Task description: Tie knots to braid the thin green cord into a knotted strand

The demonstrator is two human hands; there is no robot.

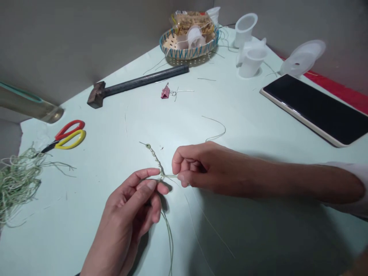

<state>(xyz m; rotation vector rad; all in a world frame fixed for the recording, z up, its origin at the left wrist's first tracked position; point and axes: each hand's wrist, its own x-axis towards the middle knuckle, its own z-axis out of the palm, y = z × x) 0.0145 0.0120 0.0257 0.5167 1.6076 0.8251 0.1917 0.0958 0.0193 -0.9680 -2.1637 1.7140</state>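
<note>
- The left hand (pixel 135 207) had its grip closed: thumb and forefinger pinched the knotted pale-green cord (pixel 155 158) at the near end of the knotted stretch.
- The right hand (pixel 195 165) had its grip closed too, fingers curled in, and pinched a strand of the same cord just to the right of the left fingertips. The strand ran taut and level between the two hands.
- The cord was thin and pale green. Its worked part was a short, bumpy row of small knots that ran up and away from the hands to a tiny loop (pixel 148 146) at the far end, with a short tail sticking out to the left.
- Its loose strands (pixel 170 237) hung from the pinch and trailed toward the near edge of the pale mint table (pixel 258 214).
- The cord lay at the middle of the table, its looped end resting on the surface.
- To the left lay red-and-yellow-handled scissors (pixel 69 135) beside a tangled heap of green thread (pixel 17 182).
- Farther back lay a dark hammer (pixel 135 84) and a small pink binder clip (pixel 165 92).
- At the far corner stood a woven basket with blue trim (pixel 172 48), with white plastic cups (pixel 250 63) to its right.
- A black-screened phone (pixel 316 107) lay flat on the right.
</note>
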